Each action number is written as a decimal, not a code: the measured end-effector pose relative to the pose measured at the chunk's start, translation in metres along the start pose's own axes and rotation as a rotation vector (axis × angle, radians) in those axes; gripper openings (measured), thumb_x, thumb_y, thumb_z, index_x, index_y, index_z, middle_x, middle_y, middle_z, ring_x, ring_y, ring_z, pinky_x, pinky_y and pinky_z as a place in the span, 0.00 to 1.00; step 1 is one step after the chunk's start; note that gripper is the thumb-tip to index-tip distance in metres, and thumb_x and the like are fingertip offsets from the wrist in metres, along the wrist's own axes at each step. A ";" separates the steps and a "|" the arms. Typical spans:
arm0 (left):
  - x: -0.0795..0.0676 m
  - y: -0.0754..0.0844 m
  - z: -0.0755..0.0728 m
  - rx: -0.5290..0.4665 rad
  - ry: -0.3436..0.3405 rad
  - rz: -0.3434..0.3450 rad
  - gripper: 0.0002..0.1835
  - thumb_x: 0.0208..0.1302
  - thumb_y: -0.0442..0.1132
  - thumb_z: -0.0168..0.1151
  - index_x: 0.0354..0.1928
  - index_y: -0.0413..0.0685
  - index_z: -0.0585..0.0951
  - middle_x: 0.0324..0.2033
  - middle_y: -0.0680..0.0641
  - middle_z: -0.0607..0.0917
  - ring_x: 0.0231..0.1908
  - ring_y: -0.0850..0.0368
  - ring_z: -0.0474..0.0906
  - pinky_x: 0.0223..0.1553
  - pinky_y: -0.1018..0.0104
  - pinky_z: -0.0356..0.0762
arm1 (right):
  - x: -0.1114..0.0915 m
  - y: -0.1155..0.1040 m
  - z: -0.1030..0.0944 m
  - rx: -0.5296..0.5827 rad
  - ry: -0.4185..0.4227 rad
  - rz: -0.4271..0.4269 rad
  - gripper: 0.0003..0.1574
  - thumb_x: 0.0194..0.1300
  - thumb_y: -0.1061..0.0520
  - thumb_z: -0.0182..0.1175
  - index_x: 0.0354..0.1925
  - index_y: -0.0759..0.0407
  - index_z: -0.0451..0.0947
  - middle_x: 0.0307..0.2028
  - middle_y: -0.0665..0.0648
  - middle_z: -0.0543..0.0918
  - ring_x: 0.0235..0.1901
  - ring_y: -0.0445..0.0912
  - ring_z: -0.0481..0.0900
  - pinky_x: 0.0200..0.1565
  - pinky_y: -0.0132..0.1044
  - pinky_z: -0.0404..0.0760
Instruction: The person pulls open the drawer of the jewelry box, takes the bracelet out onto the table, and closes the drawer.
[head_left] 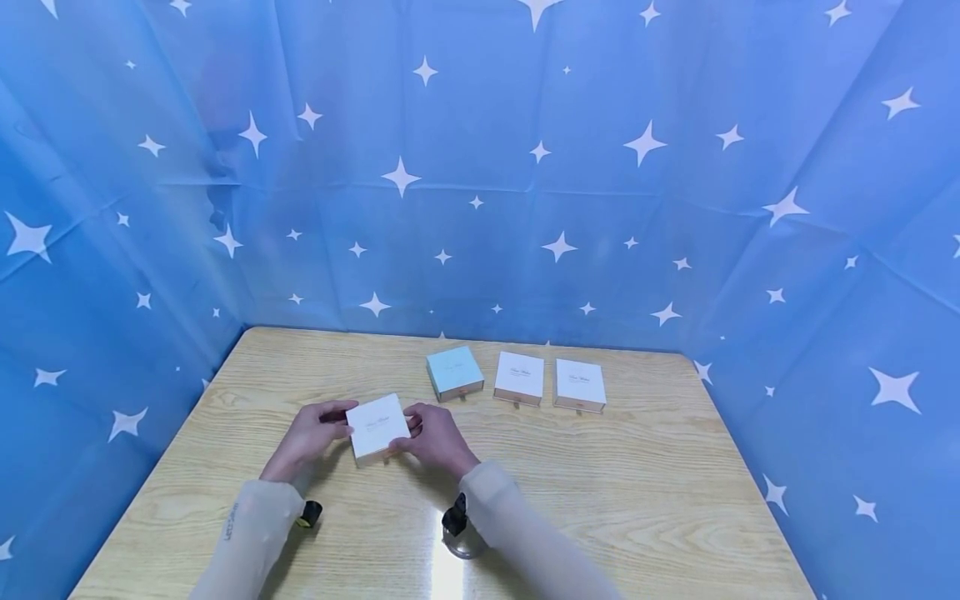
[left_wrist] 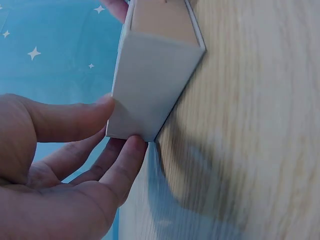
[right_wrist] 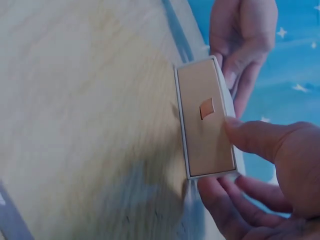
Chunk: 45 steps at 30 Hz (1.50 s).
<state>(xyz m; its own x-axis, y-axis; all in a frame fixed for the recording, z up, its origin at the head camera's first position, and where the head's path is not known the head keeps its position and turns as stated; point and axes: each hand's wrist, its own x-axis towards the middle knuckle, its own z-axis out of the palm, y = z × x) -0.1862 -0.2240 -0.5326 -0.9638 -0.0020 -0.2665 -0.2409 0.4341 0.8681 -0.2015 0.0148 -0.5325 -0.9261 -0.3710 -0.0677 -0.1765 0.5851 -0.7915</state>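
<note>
A white drawer-style gift box (head_left: 378, 427) with small lettering on its lid is between my two hands, toward the left of the table. My left hand (head_left: 309, 440) grips its left side; in the left wrist view the thumb is at the top edge and the fingertips (left_wrist: 134, 143) press the end wall. My right hand (head_left: 437, 437) holds the opposite side, its thumb (right_wrist: 250, 136) near the top edge of the drawer front. That tan front (right_wrist: 204, 145) has a small orange-brown pull tab (right_wrist: 207, 108), and the drawer is closed. Whether the box touches the table cannot be told.
Along the back of the wooden table (head_left: 637, 500) stand a light-blue box (head_left: 455, 372), a white box (head_left: 519, 377) and another white box (head_left: 580, 383). A blue curtain with white stars (head_left: 480, 167) hangs behind and on both sides. Wrist-worn black devices (head_left: 454, 515) show below my hands.
</note>
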 end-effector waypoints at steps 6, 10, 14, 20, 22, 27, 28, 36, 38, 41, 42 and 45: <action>0.005 -0.002 -0.004 0.014 -0.017 -0.002 0.26 0.69 0.30 0.61 0.69 0.43 0.76 0.66 0.34 0.76 0.65 0.40 0.73 0.61 0.51 0.75 | -0.005 -0.007 0.010 0.039 0.016 0.070 0.37 0.56 0.52 0.78 0.59 0.67 0.78 0.37 0.54 0.87 0.33 0.38 0.79 0.35 0.30 0.79; 0.010 -0.001 -0.009 0.025 -0.040 -0.007 0.25 0.70 0.31 0.59 0.69 0.43 0.76 0.67 0.35 0.76 0.65 0.41 0.73 0.58 0.56 0.74 | -0.007 -0.012 0.017 0.047 0.027 0.101 0.36 0.57 0.51 0.78 0.58 0.67 0.78 0.35 0.53 0.87 0.31 0.38 0.79 0.34 0.30 0.79; 0.017 0.002 -0.015 0.050 -0.071 0.010 0.23 0.71 0.31 0.58 0.67 0.43 0.77 0.67 0.35 0.77 0.65 0.40 0.74 0.58 0.54 0.76 | -0.010 -0.021 0.024 0.056 0.047 0.132 0.34 0.56 0.52 0.78 0.55 0.67 0.78 0.33 0.52 0.87 0.29 0.38 0.79 0.32 0.30 0.78; 0.024 0.002 -0.025 0.081 -0.119 0.050 0.22 0.71 0.29 0.57 0.65 0.39 0.78 0.64 0.33 0.78 0.63 0.39 0.74 0.57 0.56 0.78 | -0.012 -0.034 0.036 0.068 0.075 0.180 0.28 0.55 0.53 0.78 0.46 0.64 0.76 0.29 0.53 0.85 0.26 0.38 0.78 0.28 0.29 0.75; 0.025 0.002 -0.027 0.079 -0.133 0.063 0.21 0.70 0.28 0.57 0.65 0.36 0.78 0.63 0.31 0.79 0.63 0.38 0.75 0.55 0.58 0.78 | -0.012 -0.037 0.039 0.078 0.085 0.183 0.27 0.54 0.54 0.79 0.45 0.64 0.76 0.29 0.53 0.85 0.26 0.38 0.78 0.27 0.29 0.75; 0.026 0.004 -0.029 0.093 -0.142 0.073 0.21 0.70 0.27 0.57 0.64 0.35 0.79 0.63 0.31 0.79 0.62 0.37 0.75 0.53 0.60 0.78 | -0.012 -0.039 0.041 0.100 0.102 0.191 0.25 0.53 0.55 0.79 0.43 0.63 0.78 0.31 0.53 0.83 0.25 0.39 0.78 0.24 0.29 0.74; 0.026 0.004 -0.029 0.095 -0.141 0.066 0.21 0.70 0.28 0.57 0.64 0.36 0.79 0.63 0.31 0.79 0.62 0.38 0.75 0.53 0.60 0.78 | -0.012 -0.039 0.041 0.100 0.105 0.192 0.24 0.52 0.55 0.80 0.43 0.63 0.79 0.31 0.53 0.83 0.25 0.39 0.77 0.24 0.29 0.74; 0.025 0.007 -0.028 0.117 -0.145 0.060 0.21 0.71 0.28 0.56 0.64 0.38 0.79 0.64 0.32 0.78 0.64 0.37 0.75 0.53 0.58 0.79 | -0.013 -0.040 0.037 0.085 0.085 0.217 0.26 0.52 0.52 0.80 0.41 0.63 0.78 0.28 0.51 0.77 0.22 0.41 0.73 0.23 0.31 0.71; 0.025 0.007 -0.028 0.130 -0.147 0.074 0.22 0.71 0.28 0.56 0.65 0.39 0.79 0.65 0.32 0.78 0.65 0.36 0.74 0.54 0.57 0.78 | -0.014 -0.040 0.036 0.077 0.075 0.217 0.28 0.52 0.51 0.79 0.44 0.64 0.78 0.29 0.51 0.77 0.22 0.42 0.73 0.23 0.32 0.71; 0.025 0.008 -0.028 0.146 -0.149 0.097 0.22 0.71 0.30 0.57 0.65 0.40 0.79 0.66 0.32 0.77 0.66 0.36 0.73 0.57 0.53 0.77 | -0.014 -0.040 0.031 0.048 0.055 0.212 0.34 0.54 0.48 0.78 0.51 0.66 0.76 0.30 0.52 0.78 0.23 0.43 0.74 0.25 0.33 0.72; 0.026 0.008 -0.029 0.156 -0.147 0.109 0.22 0.71 0.31 0.58 0.66 0.40 0.78 0.66 0.32 0.77 0.65 0.36 0.73 0.57 0.52 0.77 | -0.015 -0.040 0.028 0.031 0.049 0.202 0.36 0.55 0.47 0.77 0.53 0.66 0.75 0.30 0.52 0.78 0.25 0.43 0.74 0.26 0.33 0.73; 0.027 0.009 -0.028 0.147 -0.129 0.129 0.23 0.72 0.34 0.60 0.67 0.41 0.77 0.65 0.34 0.78 0.64 0.37 0.74 0.60 0.48 0.77 | -0.015 -0.040 0.020 -0.022 0.028 0.167 0.39 0.58 0.43 0.75 0.58 0.64 0.73 0.34 0.54 0.82 0.29 0.43 0.77 0.31 0.34 0.76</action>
<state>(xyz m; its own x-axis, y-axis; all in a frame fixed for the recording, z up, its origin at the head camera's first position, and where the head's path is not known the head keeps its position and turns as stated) -0.2177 -0.2457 -0.5199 -0.9608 0.1732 -0.2164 -0.0880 0.5497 0.8307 -0.1739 -0.0175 -0.5122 -0.9520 -0.2478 -0.1798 -0.0269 0.6527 -0.7572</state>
